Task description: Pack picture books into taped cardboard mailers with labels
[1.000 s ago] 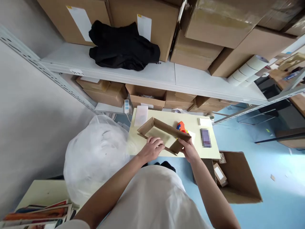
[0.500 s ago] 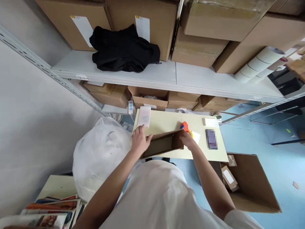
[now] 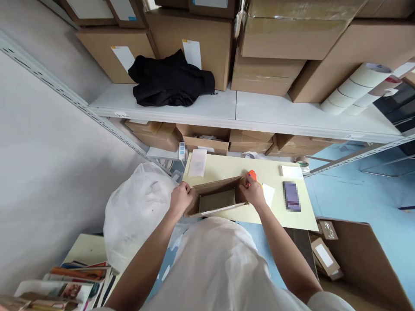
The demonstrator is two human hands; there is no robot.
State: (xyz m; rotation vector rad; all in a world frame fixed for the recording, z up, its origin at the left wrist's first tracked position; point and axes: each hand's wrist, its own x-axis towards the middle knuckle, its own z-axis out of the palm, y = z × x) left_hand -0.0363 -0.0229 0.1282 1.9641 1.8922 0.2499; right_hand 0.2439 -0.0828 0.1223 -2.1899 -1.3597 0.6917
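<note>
A small open cardboard box [image 3: 216,199] sits at the near edge of the cream table, its top facing me and its inside bare. My left hand [image 3: 182,198] grips its left end, fingers curled over the rim. At the right end, my right hand [image 3: 252,191] is closed on the box wall. Just beyond that hand an orange tape dispenser [image 3: 252,174] shows in part. A white paper [image 3: 268,194] lies right of it. On the table's far left is a pale pink-white packet [image 3: 197,163].
A purple pixelated item [image 3: 292,196] and a white stack [image 3: 291,172] lie on the table's right side. A large carton [image 3: 359,255] holding small boxes stands lower right. A white plastic bag [image 3: 136,207] bulges at left. A shelf [image 3: 259,113] with cartons spans the back.
The box has come level and its inside shows more. My left hand has moved from its far left corner down to its left end. The view has tilted up slightly.
</note>
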